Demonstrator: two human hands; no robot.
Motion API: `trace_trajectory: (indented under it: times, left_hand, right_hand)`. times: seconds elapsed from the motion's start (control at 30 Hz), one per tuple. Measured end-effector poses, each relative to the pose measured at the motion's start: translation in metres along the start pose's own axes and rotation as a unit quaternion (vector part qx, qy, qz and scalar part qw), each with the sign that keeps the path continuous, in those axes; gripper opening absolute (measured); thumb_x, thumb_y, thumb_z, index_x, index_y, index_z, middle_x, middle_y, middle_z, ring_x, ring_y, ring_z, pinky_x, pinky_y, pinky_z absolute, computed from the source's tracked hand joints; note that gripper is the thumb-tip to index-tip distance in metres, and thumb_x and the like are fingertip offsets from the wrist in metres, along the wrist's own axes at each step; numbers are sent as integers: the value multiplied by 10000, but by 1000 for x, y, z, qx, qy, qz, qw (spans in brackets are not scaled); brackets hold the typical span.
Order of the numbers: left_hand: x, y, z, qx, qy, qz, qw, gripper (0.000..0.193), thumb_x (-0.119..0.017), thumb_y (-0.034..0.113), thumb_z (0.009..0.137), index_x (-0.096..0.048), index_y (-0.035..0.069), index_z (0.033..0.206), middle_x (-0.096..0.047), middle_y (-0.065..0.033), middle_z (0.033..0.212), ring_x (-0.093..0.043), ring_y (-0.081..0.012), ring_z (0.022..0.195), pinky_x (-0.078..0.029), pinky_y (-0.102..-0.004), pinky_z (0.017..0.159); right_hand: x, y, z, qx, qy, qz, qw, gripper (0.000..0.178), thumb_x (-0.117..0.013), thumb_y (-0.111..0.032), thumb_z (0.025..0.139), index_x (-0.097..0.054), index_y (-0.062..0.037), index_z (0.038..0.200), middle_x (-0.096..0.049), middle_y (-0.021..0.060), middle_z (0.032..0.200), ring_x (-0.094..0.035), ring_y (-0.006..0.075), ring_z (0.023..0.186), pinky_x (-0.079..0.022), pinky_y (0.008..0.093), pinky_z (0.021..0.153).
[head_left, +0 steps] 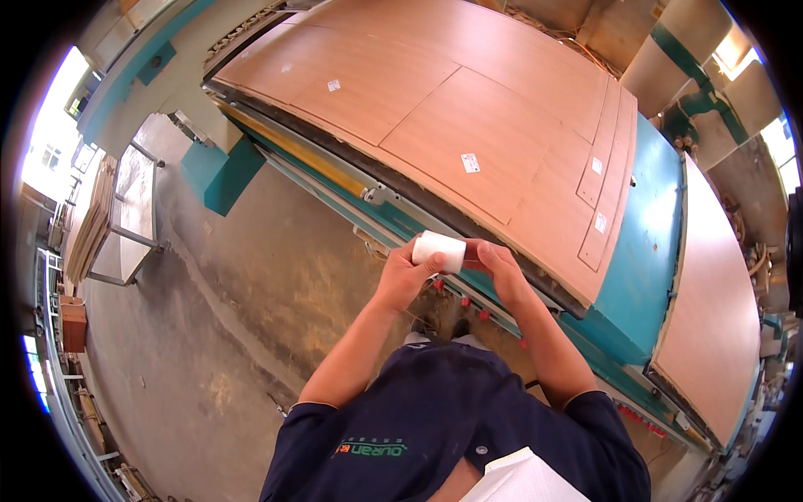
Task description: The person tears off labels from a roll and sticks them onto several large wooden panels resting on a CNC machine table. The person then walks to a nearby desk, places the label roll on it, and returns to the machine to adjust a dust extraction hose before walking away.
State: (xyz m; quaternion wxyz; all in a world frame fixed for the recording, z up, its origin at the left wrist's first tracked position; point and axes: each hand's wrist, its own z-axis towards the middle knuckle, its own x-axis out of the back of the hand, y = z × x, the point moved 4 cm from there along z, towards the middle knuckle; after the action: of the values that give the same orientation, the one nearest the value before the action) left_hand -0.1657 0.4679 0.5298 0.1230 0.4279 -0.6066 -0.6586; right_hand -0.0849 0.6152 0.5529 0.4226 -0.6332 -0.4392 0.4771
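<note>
Between my hands, in front of my chest, is a small white roll (441,252), tilted slightly; it looks like a roll of stickers. My left hand (407,274) is closed round its left end, with the thumb across the front. My right hand (500,269) meets the roll's right end, its fingertips partly hidden behind it. Just beyond my hands lies a large wood-faced panel (418,75), cut into several pieces. White labels, such as the middle label (471,163), are stuck on some pieces.
The panel rests on a teal machine bed (644,243) with a dark front edge and a yellow strip (322,171). A second wood-faced sheet (707,335) lies to the right. On the left, a metal-framed cart (125,222) holds boards above the stained concrete floor (217,335).
</note>
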Motion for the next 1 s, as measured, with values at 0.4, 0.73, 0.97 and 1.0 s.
trace_trajectory:
  times: [0.4, 0.73, 0.97, 1.0]
  left_hand:
    - [-39, -49, -55, 147, 51, 68, 986, 389, -698, 284, 817, -610, -10, 1056, -632, -43, 913, -576, -105, 841, -472, -251, 733]
    - [23, -5, -137, 96, 112, -33, 988, 381, -666, 325, 835, -619, 13, 1049, -629, -17, 926, -560, -92, 861, -443, -254, 788]
    - [156, 19, -210, 25, 175, -48, 983, 335, -615, 346, 873, -631, 40, 1009, -615, 5, 885, -557, -86, 828, -451, -251, 767]
    - [186, 26, -225, 12, 181, -46, 982, 330, -609, 342, 877, -631, 38, 1003, -616, 2, 882, -558, -88, 826, -452, -252, 764]
  right_hand:
    - [21, 36, -16, -8, -8, 17, 1000, 108, -658, -95, 824, -630, -6, 879, -639, 21, 799, -563, 74, 714, -447, 215, 662]
    - [-45, 34, 38, 62, -12, -16, 998, 98, -638, -98, 840, -630, -3, 861, -609, -12, 750, -529, 58, 658, -412, 200, 609]
    - [-177, 47, 96, 74, -57, -88, 992, 97, -634, -100, 845, -629, -3, 859, -609, -8, 776, -528, 60, 708, -410, 201, 663]
    - [-203, 54, 107, 81, -49, -119, 988, 105, -640, -108, 844, -630, -5, 863, -607, -8, 777, -524, 60, 708, -409, 200, 664]
